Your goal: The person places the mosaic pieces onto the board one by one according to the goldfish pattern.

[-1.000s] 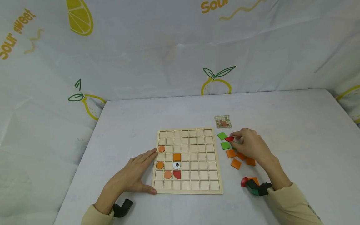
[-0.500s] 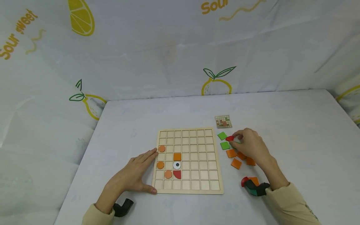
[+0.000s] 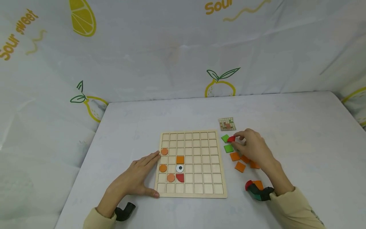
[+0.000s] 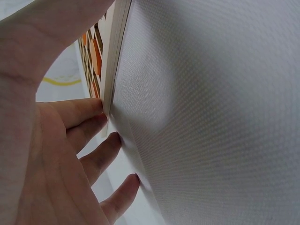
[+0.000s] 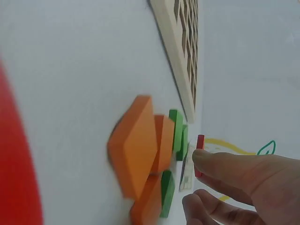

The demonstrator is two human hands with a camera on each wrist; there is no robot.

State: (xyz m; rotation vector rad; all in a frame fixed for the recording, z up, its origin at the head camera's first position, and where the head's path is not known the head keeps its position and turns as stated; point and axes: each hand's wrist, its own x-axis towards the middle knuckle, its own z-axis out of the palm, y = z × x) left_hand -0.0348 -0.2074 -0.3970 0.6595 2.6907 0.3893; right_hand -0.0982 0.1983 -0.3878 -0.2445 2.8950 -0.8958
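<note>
A wooden grid board (image 3: pixel 200 163) lies on the table, with orange discs, an orange square, a white eye disc (image 3: pixel 179 168) and a red quarter-circle (image 3: pixel 180 177) set in its cells. My left hand (image 3: pixel 136 175) rests against the board's left side, thumb at the near corner and fingers extended along the edge; the left wrist view shows fingertips touching the rim. Between thumb and fingers, my right hand (image 3: pixel 254 147) pinches a red quarter-circle tile (image 3: pixel 231 139), held above the loose pieces. Green squares (image 3: pixel 228 148) and orange squares (image 3: pixel 240 167) lie beneath and beside that hand.
A small printed pattern card (image 3: pixel 227 124) lies beyond the board's far right corner. Near the right wrist are another red piece (image 3: pixel 248 184) and an orange square (image 3: pixel 258 184), partly covered by the black wrist camera mount. A white lemon-print cloth hangs behind the table.
The red tile in my right hand has shifted slightly left and turned, showing more of its face. My left hand stays against the board.
</note>
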